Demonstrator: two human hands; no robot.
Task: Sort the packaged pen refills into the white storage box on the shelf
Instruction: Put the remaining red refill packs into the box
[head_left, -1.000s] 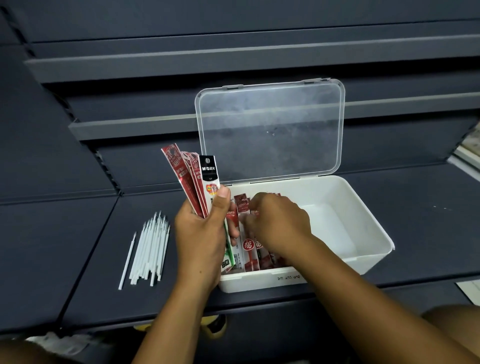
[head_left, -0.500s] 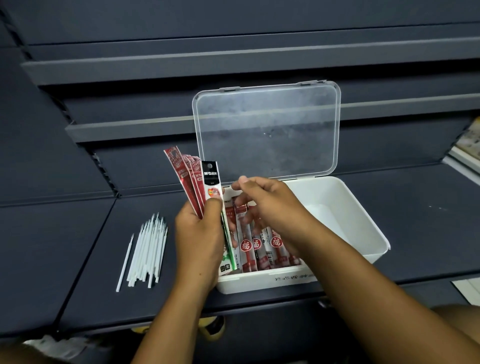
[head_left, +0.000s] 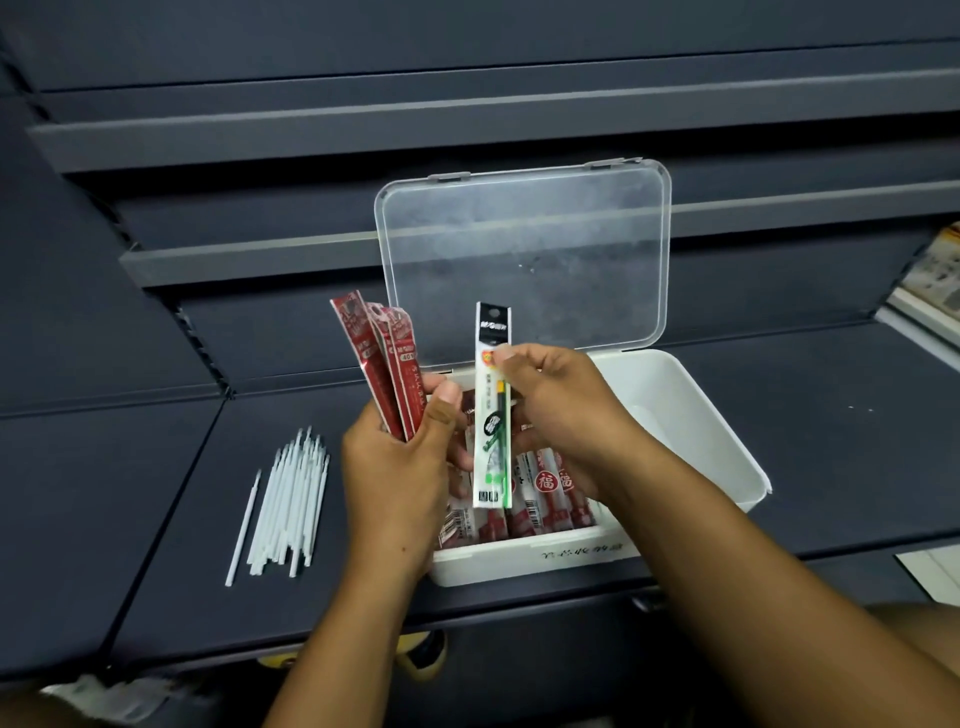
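A white storage box (head_left: 691, 415) stands on the dark shelf with its clear lid (head_left: 524, 254) propped open behind it. Several red packaged refills (head_left: 545, 499) lie side by side in the box's left half; its right half is bare. My left hand (head_left: 395, 467) grips a fan of red refill packs (head_left: 384, 364) upright at the box's left edge. My right hand (head_left: 561, 410) pinches a white and black refill pack (head_left: 492, 410) with a green refill inside, held upright above the packs in the box.
A bundle of loose white refill tubes (head_left: 288, 509) lies on the shelf left of the box. Grey shelf rails run across behind the lid. Printed paper goods (head_left: 935, 275) sit at the far right edge.
My right hand rose from the packs in the box and took the white and black pack out of the left hand's fan. It now holds that pack apart, to the right of the red ones.
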